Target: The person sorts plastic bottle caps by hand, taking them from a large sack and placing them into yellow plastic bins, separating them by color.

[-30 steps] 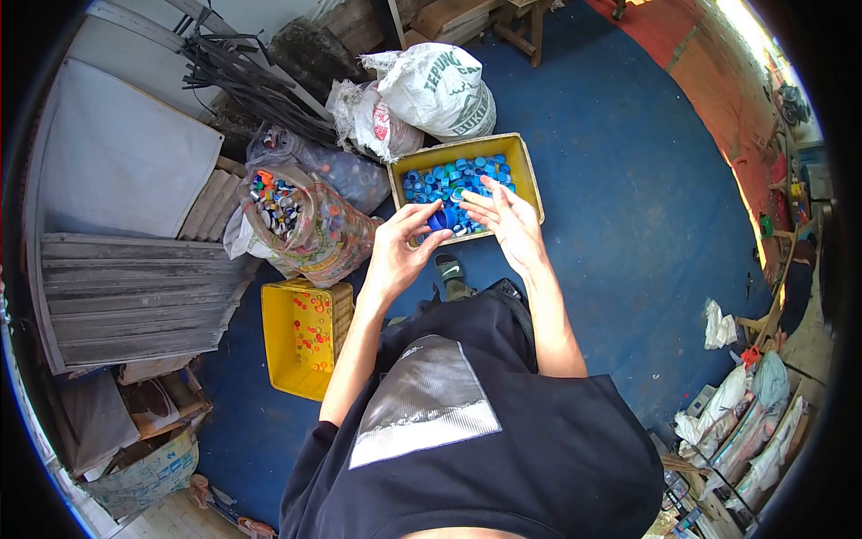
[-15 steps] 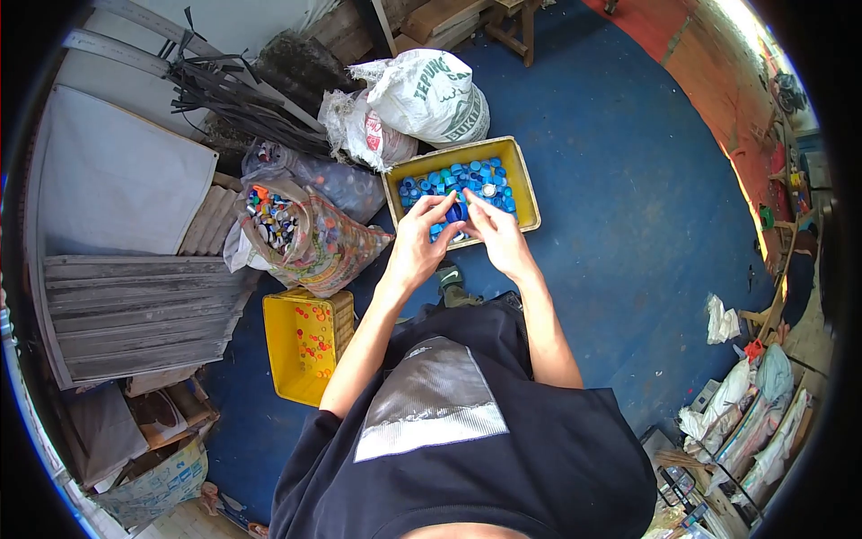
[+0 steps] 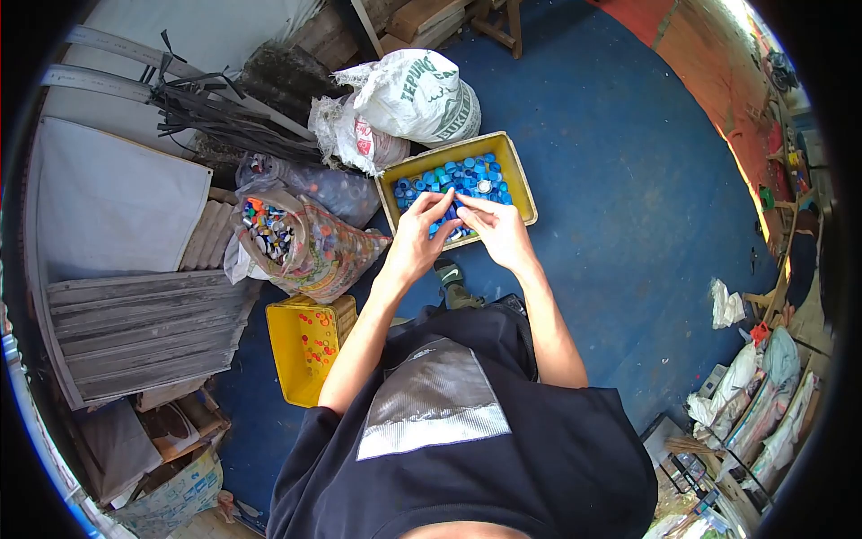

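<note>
Over the near edge of a yellow crate (image 3: 521, 172) my two hands meet at the fingertips. My left hand (image 3: 416, 238) and my right hand (image 3: 499, 235) are closed with bent fingers around a dark blue bottle cap (image 3: 455, 209), which the fingers mostly hide. Below them in the crate lie many loose bottle caps (image 3: 465, 171), mostly blue, with a few green ones and a white one.
Left of the crate stands an open bag of mixed caps (image 3: 305, 247). A second yellow crate (image 3: 292, 350) holds small orange-red pieces. White sacks (image 3: 431, 99) lean behind the first crate. My shoe (image 3: 446, 271) is close to its near side.
My right hand's fingers have closed in toward the left, covering more of the dark blue cap. The whole view has shifted slightly as my head turned.
</note>
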